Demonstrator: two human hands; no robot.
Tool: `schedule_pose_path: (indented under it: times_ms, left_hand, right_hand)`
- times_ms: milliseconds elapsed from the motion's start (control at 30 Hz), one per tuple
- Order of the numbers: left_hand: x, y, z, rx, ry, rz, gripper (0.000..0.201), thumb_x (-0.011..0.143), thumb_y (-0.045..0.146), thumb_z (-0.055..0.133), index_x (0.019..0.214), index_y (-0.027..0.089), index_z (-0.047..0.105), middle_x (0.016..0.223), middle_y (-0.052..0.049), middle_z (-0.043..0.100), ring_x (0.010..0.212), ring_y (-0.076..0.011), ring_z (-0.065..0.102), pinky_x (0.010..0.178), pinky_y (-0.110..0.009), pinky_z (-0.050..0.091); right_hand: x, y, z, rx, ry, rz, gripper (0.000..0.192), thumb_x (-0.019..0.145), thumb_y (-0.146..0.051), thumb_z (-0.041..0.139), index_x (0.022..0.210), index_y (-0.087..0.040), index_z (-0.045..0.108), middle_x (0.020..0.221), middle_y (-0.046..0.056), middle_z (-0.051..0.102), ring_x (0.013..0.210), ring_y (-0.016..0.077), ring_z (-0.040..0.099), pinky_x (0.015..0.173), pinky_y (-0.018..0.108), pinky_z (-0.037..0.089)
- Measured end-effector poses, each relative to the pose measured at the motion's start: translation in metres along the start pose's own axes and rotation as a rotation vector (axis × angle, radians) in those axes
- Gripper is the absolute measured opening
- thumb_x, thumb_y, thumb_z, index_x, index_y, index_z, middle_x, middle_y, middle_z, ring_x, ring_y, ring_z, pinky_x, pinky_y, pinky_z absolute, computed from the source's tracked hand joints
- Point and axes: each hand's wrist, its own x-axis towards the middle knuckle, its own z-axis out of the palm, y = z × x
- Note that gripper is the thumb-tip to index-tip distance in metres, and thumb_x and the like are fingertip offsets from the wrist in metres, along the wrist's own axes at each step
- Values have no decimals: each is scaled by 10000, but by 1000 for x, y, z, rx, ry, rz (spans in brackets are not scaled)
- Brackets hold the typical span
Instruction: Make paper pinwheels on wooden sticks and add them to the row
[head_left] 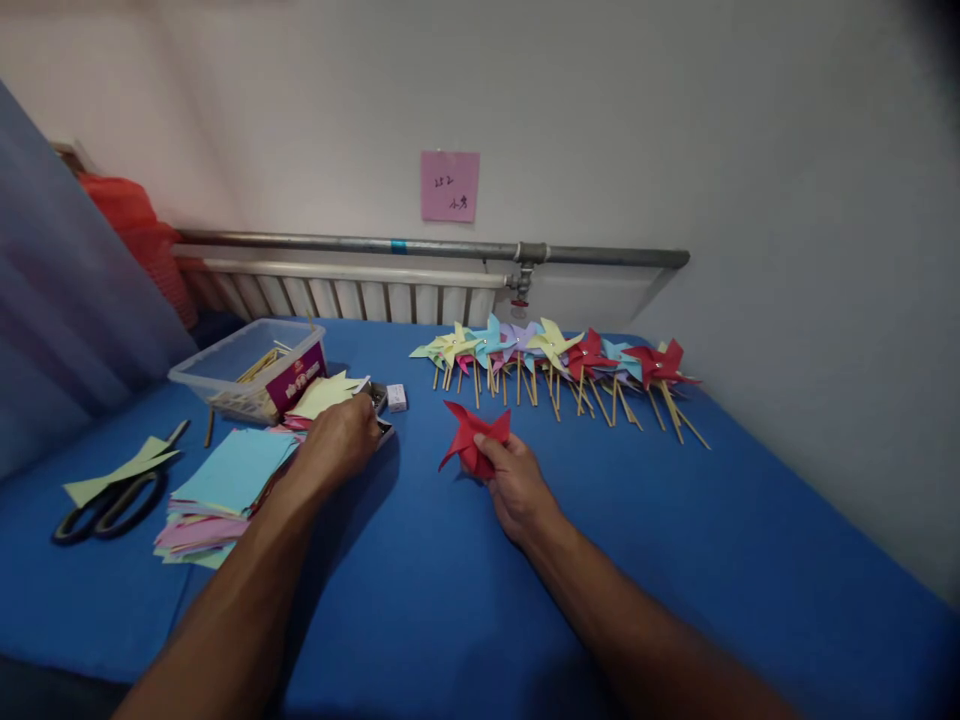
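A red paper pinwheel (474,438) with folded blades is pinched in my right hand (517,485), its thumb over the middle; no stick shows on it. My left hand (346,432) reaches into a small dark box (385,432) of tiny pieces, fingers bent down and closed, and what they grip is hidden. Beside that hand lie a few pale yellow paper pieces (324,395) and a small white box (397,398). A stack of coloured paper squares (236,470), light blue on top, sits under and left of my left forearm.
Finished pinwheels (551,345) on wooden sticks lie in a row along the back right. A clear plastic tub (217,365) holds sticks at the back left. Black-handled scissors (131,500) lie at left under a pale green paper strip (124,470). Pipes (337,243) run along the wall.
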Motion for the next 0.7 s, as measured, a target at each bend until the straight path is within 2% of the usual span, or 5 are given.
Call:
schedule_pose_path:
  times_ms: [67, 167, 333, 467, 700]
  left_hand:
    - [-5, 7, -1, -73, -14, 40, 184, 951, 226, 478, 959, 202, 660, 947, -99, 777, 874, -248, 704, 700, -319, 432]
    - [-16, 25, 2, -147, -127, 244, 169, 929, 174, 500, 914, 203, 666, 929, -75, 767, 853, -214, 690, 727, -306, 443]
    - [-28, 49, 18, 31, -270, 471, 241, 991, 223, 471, 1002, 181, 708, 962, -141, 768, 862, -276, 727, 755, -362, 474]
    - [-26, 48, 23, 106, -286, 502, 338, 1027, 253, 411, 1035, 175, 740, 1002, -165, 773, 882, -292, 738, 768, -376, 509]
    - [-23, 44, 18, 92, -278, 508, 269, 982, 211, 479, 996, 186, 747, 997, -150, 790, 921, -288, 748, 786, -369, 515]
  right_hand:
    - [0, 0, 0, -6, -1, 1, 298, 672, -337, 898, 835, -204, 688, 702, -22, 713, 591, 140, 601, 618, 299, 483]
    - [1, -1, 0, -14, -11, -2, 270, 664, -323, 886, 824, -202, 705, 696, -21, 721, 599, 142, 609, 624, 294, 481]
    - [5, 0, -2, -45, 8, -51, 243, 666, -333, 870, 812, -211, 718, 656, -43, 690, 575, 136, 575, 599, 287, 450]
    - [7, 2, -3, -66, 28, -42, 231, 666, -347, 862, 803, -220, 727, 658, -43, 692, 577, 142, 567, 610, 294, 442]
    - [6, 2, -2, -84, 39, -56, 229, 645, -344, 860, 785, -216, 732, 636, -51, 669, 569, 138, 530, 591, 281, 405]
